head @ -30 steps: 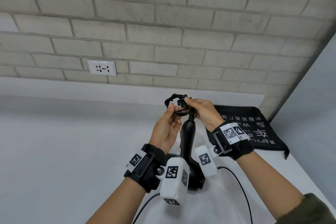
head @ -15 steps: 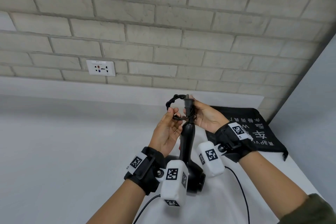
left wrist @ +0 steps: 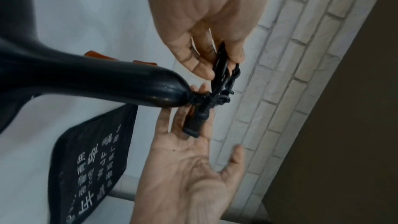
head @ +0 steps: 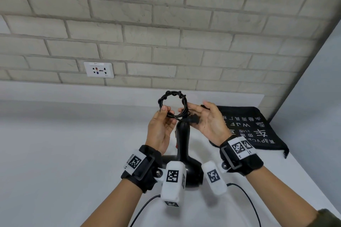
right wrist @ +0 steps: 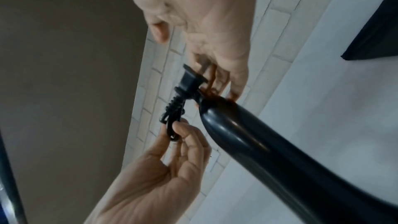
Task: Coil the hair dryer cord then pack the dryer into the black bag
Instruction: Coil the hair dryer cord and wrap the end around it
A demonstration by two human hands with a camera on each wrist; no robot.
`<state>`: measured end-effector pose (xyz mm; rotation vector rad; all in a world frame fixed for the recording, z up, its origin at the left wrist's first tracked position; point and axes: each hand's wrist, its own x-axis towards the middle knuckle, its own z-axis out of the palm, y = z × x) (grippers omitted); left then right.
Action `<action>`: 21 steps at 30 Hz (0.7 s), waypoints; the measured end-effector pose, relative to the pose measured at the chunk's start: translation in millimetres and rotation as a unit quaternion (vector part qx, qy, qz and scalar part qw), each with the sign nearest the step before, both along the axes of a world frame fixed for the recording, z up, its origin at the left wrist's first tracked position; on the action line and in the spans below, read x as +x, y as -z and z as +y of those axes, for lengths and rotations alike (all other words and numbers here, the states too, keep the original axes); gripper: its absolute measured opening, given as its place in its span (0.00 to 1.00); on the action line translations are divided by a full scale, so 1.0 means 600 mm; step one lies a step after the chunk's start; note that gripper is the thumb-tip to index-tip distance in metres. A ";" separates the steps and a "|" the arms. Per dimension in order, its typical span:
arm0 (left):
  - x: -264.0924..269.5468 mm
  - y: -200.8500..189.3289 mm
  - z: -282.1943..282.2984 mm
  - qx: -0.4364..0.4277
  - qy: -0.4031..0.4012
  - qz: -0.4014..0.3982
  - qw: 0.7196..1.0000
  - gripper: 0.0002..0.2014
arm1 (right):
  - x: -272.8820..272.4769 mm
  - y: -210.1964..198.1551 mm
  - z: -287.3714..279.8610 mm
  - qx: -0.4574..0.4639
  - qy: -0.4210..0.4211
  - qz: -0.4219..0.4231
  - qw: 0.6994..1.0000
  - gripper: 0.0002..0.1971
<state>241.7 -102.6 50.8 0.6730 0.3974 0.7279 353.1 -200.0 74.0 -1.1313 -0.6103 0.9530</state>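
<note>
1. Centrally, hair dryer point(head: 181, 155) stands on worktop point(head: 55, 153), handle up, cord point(head: 172, 105) coiled in a ring above handle tip.
2. Left hand point(head: 160, 131) pinches coil's left side between thumb and fingers.
3. Right hand point(head: 208, 121) spread, fingers straight, plug point(left wrist: 193, 123) against its fingers.
4. Black bag point(head: 249, 129) lies flat near worktop's far right corner.
5. Wall socket point(head: 98, 69) beyond far edge.
</note>
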 end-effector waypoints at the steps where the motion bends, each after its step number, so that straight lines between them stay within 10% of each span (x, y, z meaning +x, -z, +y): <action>1: -0.002 -0.001 0.001 0.012 0.001 0.002 1.000 0.10 | -0.003 0.003 0.000 -0.017 0.008 -0.030 0.999 0.25; 6: -0.013 -0.009 0.011 0.050 0.032 0.010 0.998 0.10 | -0.012 0.013 -0.004 -0.076 0.022 -0.247 0.966 0.16; 13: -0.035 -0.046 0.034 0.175 0.094 0.106 0.974 0.10 | -0.029 0.006 -0.014 -0.091 -0.067 -0.292 0.950 0.24; 21: -0.052 -0.091 0.049 0.440 0.056 0.204 0.872 0.08 | -0.065 0.021 0.020 -0.084 0.037 -0.346 0.934 0.22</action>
